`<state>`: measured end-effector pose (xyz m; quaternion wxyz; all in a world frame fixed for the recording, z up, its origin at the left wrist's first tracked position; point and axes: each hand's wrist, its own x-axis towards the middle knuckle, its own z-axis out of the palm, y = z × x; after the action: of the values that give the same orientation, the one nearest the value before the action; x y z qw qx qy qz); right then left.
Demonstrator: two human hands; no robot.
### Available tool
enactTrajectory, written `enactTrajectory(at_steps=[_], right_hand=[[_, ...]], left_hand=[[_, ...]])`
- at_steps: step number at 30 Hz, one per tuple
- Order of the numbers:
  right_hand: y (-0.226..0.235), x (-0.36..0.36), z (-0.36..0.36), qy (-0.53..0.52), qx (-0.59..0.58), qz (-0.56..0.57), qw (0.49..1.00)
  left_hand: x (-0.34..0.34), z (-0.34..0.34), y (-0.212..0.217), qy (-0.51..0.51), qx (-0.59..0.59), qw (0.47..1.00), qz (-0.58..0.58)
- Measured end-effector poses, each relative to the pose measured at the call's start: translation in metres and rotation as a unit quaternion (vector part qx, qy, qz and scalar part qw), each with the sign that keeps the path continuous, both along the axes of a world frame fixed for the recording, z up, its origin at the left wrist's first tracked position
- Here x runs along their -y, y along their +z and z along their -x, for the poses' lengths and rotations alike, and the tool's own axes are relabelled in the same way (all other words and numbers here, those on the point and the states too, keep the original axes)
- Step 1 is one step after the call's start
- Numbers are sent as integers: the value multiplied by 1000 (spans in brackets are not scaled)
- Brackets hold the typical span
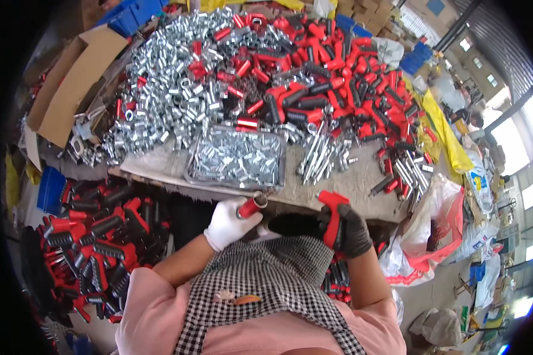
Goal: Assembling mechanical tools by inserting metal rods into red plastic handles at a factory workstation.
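My left hand (224, 227), in a white glove, is closed around a short red metal tube (250, 206) whose open end faces up and away from me. My right hand (355, 235), in a dark glove, grips a red and black hammer-shaped tool (334, 208) by its handle, with the head upward. The two held things are apart, in front of my checked apron (260, 278). Just beyond them, on the table, a clear tray (190, 173) holds many small silver metal pieces. Slim silver rods (318, 155) lie right of the tray.
Silver metal sleeves (177, 77) are heaped at the table's left, with red and black tool bodies (337, 77) at its right. More such tools (95, 248) are piled low on my left. A cardboard box (80, 89) stands far left; a white-and-red sack (426, 236) sits at right.
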<state>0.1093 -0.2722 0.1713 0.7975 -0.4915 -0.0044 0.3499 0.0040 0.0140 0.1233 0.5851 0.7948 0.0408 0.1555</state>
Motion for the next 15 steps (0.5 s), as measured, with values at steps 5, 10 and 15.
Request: enactTrajectory(at_steps=[5, 10, 15], right_hand=[[-4, -31, -15, 18, -56, -4, 998], [32, -81, -92, 43, 50, -59, 996], [66, -161, -180, 63, 62, -221, 971]], left_hand=[[-13, -10, 17, -13, -91, 996, 10], [-38, -36, 40, -26, -43, 992, 117], [-77, -47, 102, -109, -173, 962, 181]])
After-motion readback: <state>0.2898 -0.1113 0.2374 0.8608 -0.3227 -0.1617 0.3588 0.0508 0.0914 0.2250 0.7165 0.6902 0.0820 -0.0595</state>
